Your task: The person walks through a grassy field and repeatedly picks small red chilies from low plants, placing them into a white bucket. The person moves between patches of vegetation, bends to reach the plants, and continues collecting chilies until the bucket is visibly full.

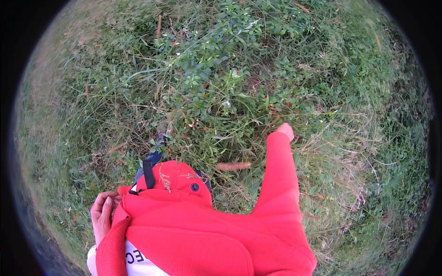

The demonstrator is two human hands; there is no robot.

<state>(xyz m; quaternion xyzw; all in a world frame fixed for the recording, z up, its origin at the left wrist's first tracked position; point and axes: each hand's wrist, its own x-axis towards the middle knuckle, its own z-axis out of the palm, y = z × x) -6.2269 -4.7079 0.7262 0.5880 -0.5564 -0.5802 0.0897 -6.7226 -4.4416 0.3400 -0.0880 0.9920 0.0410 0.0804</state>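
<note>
My right hand (286,131) reaches out in a red sleeve (281,176) to low green plants. Only the back of it near the wrist shows, so what its fingers hold or touch is hidden. Close by, among the leaves, are small red fruits (288,103) that look like chilli peppers. At the lower left, my left hand (103,209) is raised with bent fingers. Its fingertips are by the edge of the red jacket (193,224), near a black buckle (134,191) and strap (149,174). Whether they grip the cloth cannot be told.
Leafy plants (203,69) with scattered red fruits and small white flowers grow in front of me, tangled with grass. Drier grass (331,145) lies to the right. A brown, fuzzy grass seed head (234,166) is in front of the jacket. A blue trouser leg (154,157) shows below me.
</note>
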